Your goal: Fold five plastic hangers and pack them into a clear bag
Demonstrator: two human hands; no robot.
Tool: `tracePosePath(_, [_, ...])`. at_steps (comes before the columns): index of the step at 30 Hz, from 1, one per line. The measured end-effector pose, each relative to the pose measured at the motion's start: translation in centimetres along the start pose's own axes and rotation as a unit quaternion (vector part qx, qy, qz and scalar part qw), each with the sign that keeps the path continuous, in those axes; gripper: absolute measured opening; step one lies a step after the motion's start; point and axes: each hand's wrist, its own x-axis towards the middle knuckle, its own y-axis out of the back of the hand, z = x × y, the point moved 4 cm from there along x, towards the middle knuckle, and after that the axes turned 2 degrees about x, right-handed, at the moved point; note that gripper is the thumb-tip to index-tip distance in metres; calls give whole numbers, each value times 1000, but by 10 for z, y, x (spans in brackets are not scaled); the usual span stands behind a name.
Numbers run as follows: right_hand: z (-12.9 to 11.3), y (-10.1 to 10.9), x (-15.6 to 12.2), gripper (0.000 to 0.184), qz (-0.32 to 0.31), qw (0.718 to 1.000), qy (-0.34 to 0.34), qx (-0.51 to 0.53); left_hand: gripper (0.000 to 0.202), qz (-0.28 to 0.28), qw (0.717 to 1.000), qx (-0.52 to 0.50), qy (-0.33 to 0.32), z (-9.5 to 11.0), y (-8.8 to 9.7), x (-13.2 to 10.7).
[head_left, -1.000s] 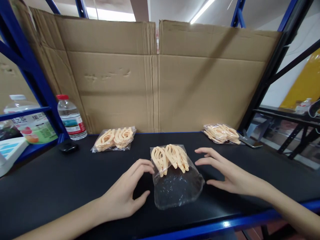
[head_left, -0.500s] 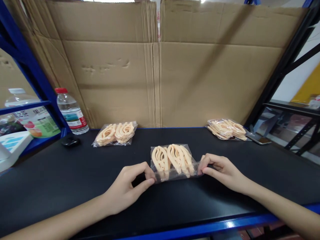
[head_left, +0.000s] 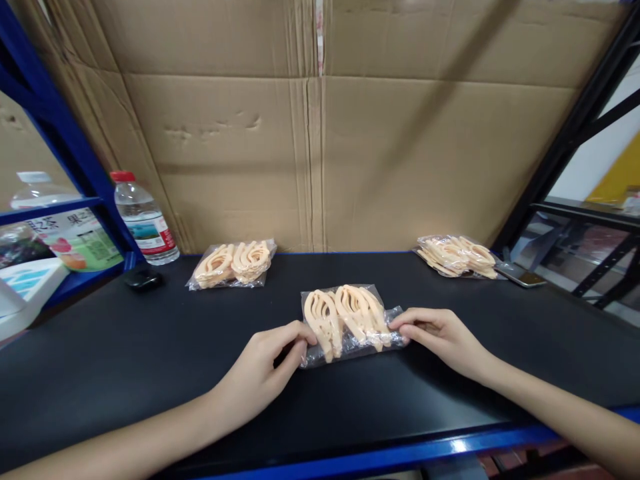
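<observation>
A clear plastic bag [head_left: 350,338] lies flat in the middle of the black tabletop. Inside are several peach-coloured, loop-shaped flat pieces [head_left: 323,319], fanned in two groups; their exact kind I cannot tell. My left hand [head_left: 273,360] pinches the bag's near left edge between thumb and fingers. At the near right corner, my right hand [head_left: 443,337] has the bag's edge between its thumb and fingertips. The bag's near edge is crumpled and lies over the lower ends of the pieces.
Similar filled bags lie at the back left [head_left: 233,265] and back right [head_left: 455,257]. A phone [head_left: 525,277] is beside the right one. A black mouse [head_left: 143,279] and a red-capped water bottle [head_left: 147,223] stand left. Cardboard [head_left: 240,147] walls the back edge.
The bag's near edge, stretched taut between my hands before, is now slack and crumpled. My left fingers have moved slightly up along the bag's side, and my right fingers slightly inward.
</observation>
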Motion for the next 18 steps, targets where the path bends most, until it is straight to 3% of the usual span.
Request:
tracePosePath(4, [-2, 1, 0, 30, -18, 998, 10, -52, 19, 28, 999, 38, -19, 4, 0, -2])
tracePosePath(11, [2, 2, -3, 42, -58, 998, 4, -14, 21, 27, 994, 76, -72, 6, 1, -6])
tracePosePath(15, [0, 0, -4, 29, -43, 995, 48, -78, 10, 28, 990, 105, -93, 1, -2, -7])
tracePosePath(18, [-3, -3, -5, 23, -25, 988, 102, -115, 17, 25, 983, 133, -127, 2, -4, -7])
